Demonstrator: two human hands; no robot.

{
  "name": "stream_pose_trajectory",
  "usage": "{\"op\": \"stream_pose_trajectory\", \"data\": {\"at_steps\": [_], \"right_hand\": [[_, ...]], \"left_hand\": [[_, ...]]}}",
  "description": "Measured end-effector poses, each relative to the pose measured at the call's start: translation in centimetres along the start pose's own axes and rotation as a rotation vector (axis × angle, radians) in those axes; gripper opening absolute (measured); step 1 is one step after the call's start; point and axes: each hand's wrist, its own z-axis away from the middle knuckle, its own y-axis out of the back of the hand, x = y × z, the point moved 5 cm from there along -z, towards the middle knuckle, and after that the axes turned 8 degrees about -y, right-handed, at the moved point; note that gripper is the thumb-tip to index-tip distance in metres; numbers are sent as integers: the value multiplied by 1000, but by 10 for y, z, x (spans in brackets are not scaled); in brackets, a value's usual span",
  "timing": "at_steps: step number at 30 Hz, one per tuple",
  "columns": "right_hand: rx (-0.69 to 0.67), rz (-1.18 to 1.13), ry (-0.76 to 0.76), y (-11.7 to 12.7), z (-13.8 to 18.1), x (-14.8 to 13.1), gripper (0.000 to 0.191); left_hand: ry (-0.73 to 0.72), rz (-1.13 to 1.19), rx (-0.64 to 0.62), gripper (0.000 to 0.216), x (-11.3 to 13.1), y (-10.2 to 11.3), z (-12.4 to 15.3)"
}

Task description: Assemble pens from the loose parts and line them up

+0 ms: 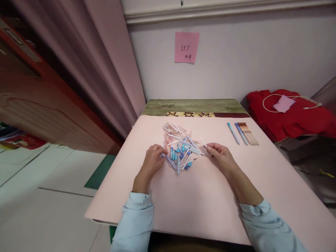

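Slim white plastic pen refill (203, 142) is pinched between the thumb and forefinger of the right hand (222, 157), just right of the frame's centre, its upper end tilted to the left. The right forearm is extended from the lower right corner, with the wrist nearly straight. The left forearm is raised from the bottom, left of centre; the left hand (151, 162) is held knuckles up, fingers curled inward at the left edge of a loose heap of blue, white and translucent pink plastic pen parts (180, 149). Whether anything is grasped by it cannot be told. Both forearms are covered by light blue sleeves (138, 213). On a square pink paper note (187, 47), at the upper centre, "357" is handwritten above two Chinese characters. Two light blue pens (233, 134) and several beige, brown-topped pens (249, 134) are lined up at centre right.
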Motion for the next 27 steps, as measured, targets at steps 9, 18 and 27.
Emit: {"op": "stream_pose_trajectory", "data": {"at_steps": [9, 18, 27], "right_hand": [[-9, -8, -9, -1, -4, 7, 35], [1, 27, -19, -1, -3, 7, 39], [-79, -144, -78, -12, -6, 9, 37]], "left_hand": [[-77, -148, -93, 32, 20, -8, 1], [-128, -170, -100, 27, 27, 4, 0], [-115, 177, -94, 20, 32, 8, -4]]}}
